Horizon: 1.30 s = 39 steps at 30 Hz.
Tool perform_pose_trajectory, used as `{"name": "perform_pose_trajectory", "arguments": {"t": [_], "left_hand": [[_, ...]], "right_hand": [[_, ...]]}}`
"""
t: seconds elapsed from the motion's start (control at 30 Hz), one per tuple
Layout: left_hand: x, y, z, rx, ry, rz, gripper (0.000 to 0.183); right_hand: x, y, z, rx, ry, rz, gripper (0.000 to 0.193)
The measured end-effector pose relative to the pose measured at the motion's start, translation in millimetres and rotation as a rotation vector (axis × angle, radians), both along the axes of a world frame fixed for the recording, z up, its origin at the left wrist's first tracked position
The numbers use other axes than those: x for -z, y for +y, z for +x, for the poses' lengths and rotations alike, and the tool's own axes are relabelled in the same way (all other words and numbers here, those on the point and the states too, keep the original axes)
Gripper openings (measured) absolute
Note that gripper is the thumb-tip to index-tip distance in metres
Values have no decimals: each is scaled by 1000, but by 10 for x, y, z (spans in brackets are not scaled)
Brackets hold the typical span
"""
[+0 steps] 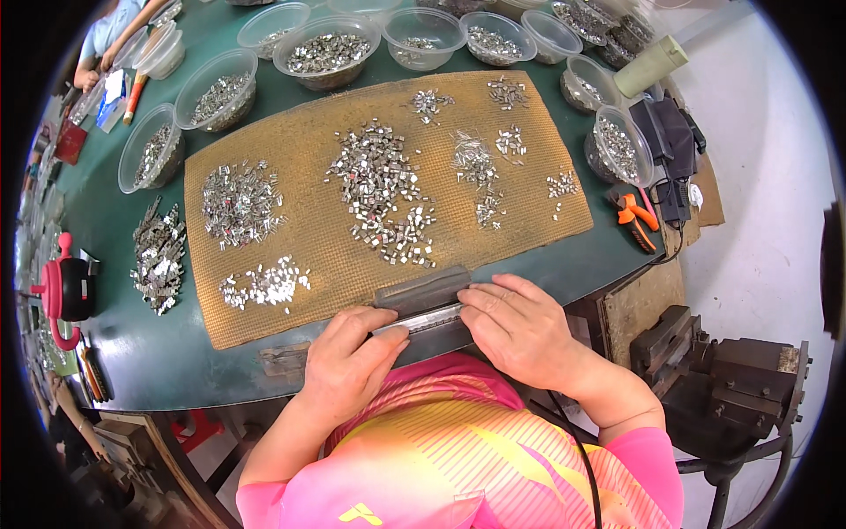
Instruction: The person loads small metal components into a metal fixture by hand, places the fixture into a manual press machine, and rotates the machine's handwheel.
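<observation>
A narrow silvery metal bar [432, 319] lies along the table's front edge, with a row of fine marks or small parts along it. My left hand [348, 361] closes on its left end, thumb and fingers pressed together. At the other end, my right hand [522, 331] grips the bar with its fingers bent over it. A dark grey block [423, 291] sits just behind the bar, close to the fingertips of both hands. Beyond, on a tan woven mat [304, 137], lie a large heap of small metal pieces [374, 185] and several smaller heaps.
Clear plastic bowls [326, 48] of metal pieces ring the mat. Orange-handled pliers [633, 216] lie at right, above a vise [723, 379]. Metal strips [159, 256] and a pink-and-black bottle [66, 289] are at left. Another person's arm [115, 40] reaches in at far left.
</observation>
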<state>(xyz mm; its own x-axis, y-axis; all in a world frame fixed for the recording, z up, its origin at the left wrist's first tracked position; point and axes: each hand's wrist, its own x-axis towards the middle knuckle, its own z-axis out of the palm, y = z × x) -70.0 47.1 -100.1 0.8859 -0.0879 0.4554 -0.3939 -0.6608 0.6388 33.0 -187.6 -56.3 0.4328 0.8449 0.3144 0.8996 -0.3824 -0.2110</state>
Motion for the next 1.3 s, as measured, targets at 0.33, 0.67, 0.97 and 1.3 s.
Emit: {"name": "perform_pose_trajectory", "arguments": {"t": [0.33,0.67,0.97,1.3], "left_hand": [[-57,59,2,28,25,-21,31],[-198,217,-34,-23,29,-27,28],[-377,786,83,-280,-24,230,20],[-212,1139,637,-380,86,572,13]], "right_hand": [[21,-176,435,214,234,175,14],[174,-4,680,321,-35,21,10],[190,-30,733,305,125,168,7],[211,-284,672,319,96,119,10]]}}
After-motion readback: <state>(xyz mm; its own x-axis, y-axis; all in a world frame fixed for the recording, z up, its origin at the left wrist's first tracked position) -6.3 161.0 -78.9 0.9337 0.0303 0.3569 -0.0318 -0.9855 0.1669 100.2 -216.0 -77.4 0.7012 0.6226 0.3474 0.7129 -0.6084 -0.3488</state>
